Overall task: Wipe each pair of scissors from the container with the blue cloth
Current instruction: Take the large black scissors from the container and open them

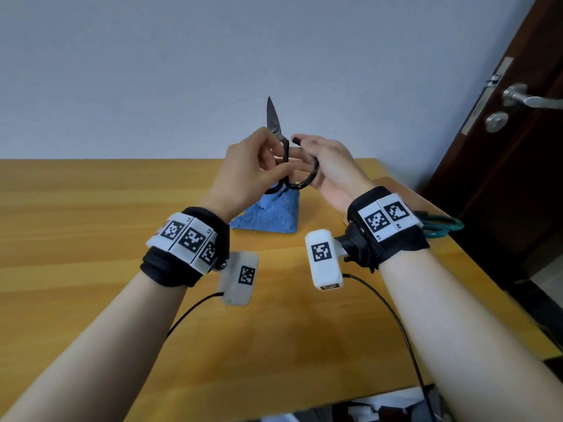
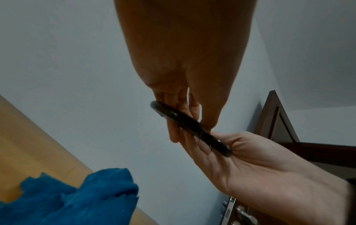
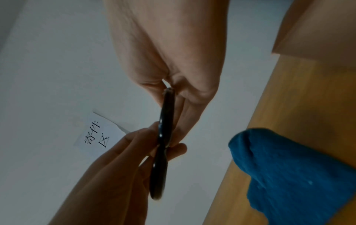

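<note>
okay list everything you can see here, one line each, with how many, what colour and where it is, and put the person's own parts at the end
black scissors: one pair, dark metal, held upright above the table, point up
blue cloth: one, blue, bunched on the table below the hands
teal scissors: one pair at least, teal handles, on the table's right side, mostly hidden behind the right wrist
table: one, light wood
wall: one, pale grey, behind the table
paper note: one, white with handwriting, on the wall
door: one, dark brown, silver handle, at right
wrist bands: two, black with white marker tags and cameras
left hand: grip on the black scissors' handle loop
right hand: grip on the other loop
</note>
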Motion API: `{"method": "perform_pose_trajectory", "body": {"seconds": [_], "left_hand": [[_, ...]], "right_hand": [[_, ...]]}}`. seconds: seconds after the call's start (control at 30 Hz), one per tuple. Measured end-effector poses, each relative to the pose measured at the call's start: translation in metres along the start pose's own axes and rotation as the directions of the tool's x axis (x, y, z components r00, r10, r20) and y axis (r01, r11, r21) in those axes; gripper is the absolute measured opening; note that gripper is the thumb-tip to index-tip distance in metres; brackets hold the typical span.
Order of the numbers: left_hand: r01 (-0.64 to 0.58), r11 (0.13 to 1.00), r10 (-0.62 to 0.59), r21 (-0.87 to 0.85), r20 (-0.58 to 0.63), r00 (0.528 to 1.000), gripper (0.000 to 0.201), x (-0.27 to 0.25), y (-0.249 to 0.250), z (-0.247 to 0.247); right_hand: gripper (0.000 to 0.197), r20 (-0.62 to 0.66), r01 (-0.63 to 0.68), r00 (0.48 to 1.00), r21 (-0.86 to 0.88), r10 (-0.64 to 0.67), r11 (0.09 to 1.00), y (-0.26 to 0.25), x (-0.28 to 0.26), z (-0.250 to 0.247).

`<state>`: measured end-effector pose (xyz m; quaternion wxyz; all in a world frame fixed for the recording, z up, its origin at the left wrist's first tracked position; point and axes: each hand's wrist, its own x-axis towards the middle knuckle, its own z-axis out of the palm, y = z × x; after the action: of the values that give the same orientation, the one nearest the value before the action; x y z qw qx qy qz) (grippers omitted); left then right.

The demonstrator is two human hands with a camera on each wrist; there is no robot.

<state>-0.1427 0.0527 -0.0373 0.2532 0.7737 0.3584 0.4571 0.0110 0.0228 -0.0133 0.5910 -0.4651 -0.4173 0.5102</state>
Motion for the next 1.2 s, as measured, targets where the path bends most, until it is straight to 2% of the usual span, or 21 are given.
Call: {"method": "perform_pose_trajectory", "body": {"seconds": [0.1, 0.17, 0.23, 0.3, 0.33, 0.4, 0.47, 0.67, 0.8, 1.0, 1.2], "left_hand": [[-0.001, 0.993, 0.011, 0.117, -0.083, 0.996, 0.039, -0.002, -0.015, 0.004], [0.061, 0.980, -0.036, 0.189, -0.134, 0.990, 0.060, -0.001, -0.027, 0.005], [0.250, 0.967, -0.244, 0.057, -0.094, 0.965, 0.073, 0.000, -0.033, 0.004], [0.408, 0.901, -0.411, -0.146, 0.011, 0.911, 0.060, 0.000, -0.040, 0.004], [0.439, 0.868, -0.440, -0.231, 0.050, 0.897, 0.049, -0.001, -0.044, 0.004], [0.439, 0.842, -0.436, -0.314, 0.082, 0.896, 0.026, -0.003, -0.050, 0.003], [0.448, 0.833, -0.440, -0.325, 0.102, 0.892, 0.018, -0.007, -0.055, 0.001], [0.542, 0.771, -0.480, -0.334, 0.253, 0.840, 0.021, -0.030, -0.066, -0.003], [0.553, 0.748, -0.466, -0.367, 0.303, 0.831, 0.013, -0.047, -0.063, -0.005], [0.570, 0.760, -0.463, -0.313, 0.355, 0.812, 0.023, -0.063, -0.062, -0.014], [0.561, 0.813, -0.493, -0.159, 0.326, 0.807, 0.032, -0.069, -0.059, -0.027]], "right_hand": [[0.027, 0.007, 0.000, 1.000, 0.080, -0.001, 0.997, 0.018, 0.005, 0.003], [0.026, 0.020, 0.002, 1.000, 0.108, -0.004, 0.994, 0.028, 0.008, 0.003], [0.023, 0.036, -0.001, 0.999, 0.119, -0.003, 0.993, 0.038, 0.011, 0.003], [0.024, 0.057, -0.020, 0.998, 0.154, 0.012, 0.988, 0.045, 0.014, 0.003], [0.027, 0.074, -0.032, 0.997, 0.175, 0.020, 0.984, 0.049, 0.015, 0.003], [0.031, 0.128, -0.051, 0.991, 0.172, 0.029, 0.984, 0.054, 0.017, 0.003], [0.031, 0.169, -0.073, 0.984, 0.126, 0.051, 0.989, 0.057, 0.016, 0.003], [0.022, 0.159, -0.177, 0.969, -0.090, 0.189, 0.980, 0.067, 0.009, 0.007], [0.018, 0.187, -0.171, 0.958, -0.243, 0.219, 0.955, 0.075, 0.001, 0.007], [0.016, 0.220, -0.190, 0.939, -0.309, 0.264, 0.932, 0.076, -0.012, 0.009], [0.017, 0.286, -0.210, 0.907, -0.330, 0.310, 0.920, 0.077, -0.016, 0.007]]}}
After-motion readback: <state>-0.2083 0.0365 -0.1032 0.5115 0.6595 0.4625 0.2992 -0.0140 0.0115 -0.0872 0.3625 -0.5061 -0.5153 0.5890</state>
